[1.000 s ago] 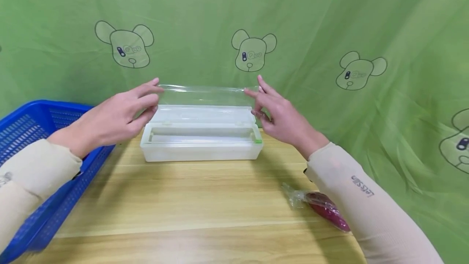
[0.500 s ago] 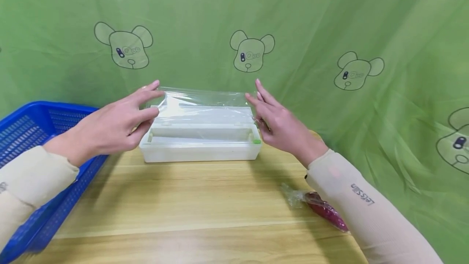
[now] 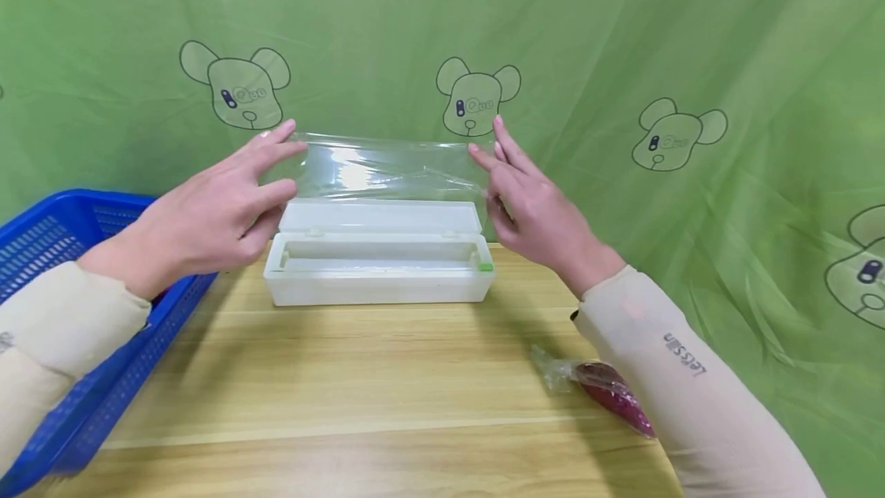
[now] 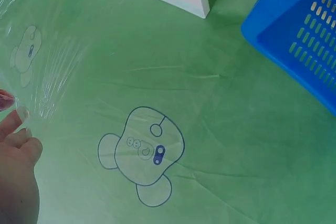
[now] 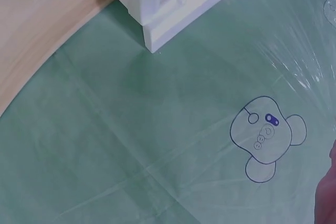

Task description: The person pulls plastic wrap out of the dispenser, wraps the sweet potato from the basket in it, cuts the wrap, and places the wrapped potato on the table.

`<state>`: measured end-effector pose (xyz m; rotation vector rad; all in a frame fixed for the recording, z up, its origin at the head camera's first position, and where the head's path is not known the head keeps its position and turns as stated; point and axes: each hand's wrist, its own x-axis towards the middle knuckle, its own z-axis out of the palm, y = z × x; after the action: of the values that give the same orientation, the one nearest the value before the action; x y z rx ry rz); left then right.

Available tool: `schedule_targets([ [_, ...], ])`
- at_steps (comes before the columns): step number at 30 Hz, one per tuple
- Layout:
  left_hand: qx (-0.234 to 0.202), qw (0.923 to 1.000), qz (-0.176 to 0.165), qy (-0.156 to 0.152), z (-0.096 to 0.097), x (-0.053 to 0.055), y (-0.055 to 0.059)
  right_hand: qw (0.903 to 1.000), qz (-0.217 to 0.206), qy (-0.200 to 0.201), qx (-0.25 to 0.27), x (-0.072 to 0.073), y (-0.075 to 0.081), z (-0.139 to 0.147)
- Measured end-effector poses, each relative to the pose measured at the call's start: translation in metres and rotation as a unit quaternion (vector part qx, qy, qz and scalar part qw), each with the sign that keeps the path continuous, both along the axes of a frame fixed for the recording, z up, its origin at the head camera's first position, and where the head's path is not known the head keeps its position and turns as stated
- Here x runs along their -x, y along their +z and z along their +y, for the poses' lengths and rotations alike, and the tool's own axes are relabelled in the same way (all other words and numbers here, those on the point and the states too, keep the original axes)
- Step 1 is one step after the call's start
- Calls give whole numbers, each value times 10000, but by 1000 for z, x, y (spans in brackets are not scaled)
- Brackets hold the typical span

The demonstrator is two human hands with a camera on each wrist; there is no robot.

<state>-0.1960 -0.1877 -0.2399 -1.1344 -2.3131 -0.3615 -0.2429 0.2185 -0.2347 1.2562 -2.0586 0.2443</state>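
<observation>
A sheet of clear cling film (image 3: 394, 167) is stretched between both hands, above and behind a white cling film box (image 3: 380, 288) in the head view. My left hand (image 3: 217, 210) pinches the film's left end; in the left wrist view, creases gather toward the thumb and fingertips of that hand (image 4: 18, 177). At the other end my right hand (image 3: 535, 202) pinches the film, its index finger pointing up. Only an edge of this hand (image 5: 326, 195) shows in the right wrist view. The box's lid (image 3: 380, 217) stands raised at the back, and a green piece (image 3: 486, 267) sits at its right end.
A blue perforated basket (image 3: 90, 413) stands at the left, partly under the left forearm. On the wooden table (image 3: 346, 383), a dark red item in clear wrap (image 3: 615, 394) lies beside the right forearm. A green curtain (image 3: 373, 14) hangs behind the table.
Both hands dip slightly, then rise with the cling film, which now hangs higher, above the raised lid. The box, basket and wrapped red item stay where they were.
</observation>
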Motion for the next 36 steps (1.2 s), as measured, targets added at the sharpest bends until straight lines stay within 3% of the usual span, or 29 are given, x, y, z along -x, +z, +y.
schedule_targets([
  [8,-57,10000,54,-59,-3,-3,5,10000,31,81,26,1,7,-1],
  [13,-158,9997,133,-99,-1,-4,5,9990,-308,-19,326,-4,8,-2],
  [17,-423,9987,215,-177,0,-12,6,9947,-692,72,751,-15,8,-1],
  [22,-741,9956,444,-360,-2,-34,-3,9770,-1618,317,1350,-45,3,6],
  [26,-789,9930,613,-636,-3,-57,-19,9602,-2497,197,1238,-76,-6,17],
  [32,-710,9963,-40,-479,-6,-87,-36,9408,-3332,-260,563,-99,-19,32],
  [36,-771,9952,-209,-563,-3,-96,-42,9238,-3809,-141,360,-103,-23,40],
])
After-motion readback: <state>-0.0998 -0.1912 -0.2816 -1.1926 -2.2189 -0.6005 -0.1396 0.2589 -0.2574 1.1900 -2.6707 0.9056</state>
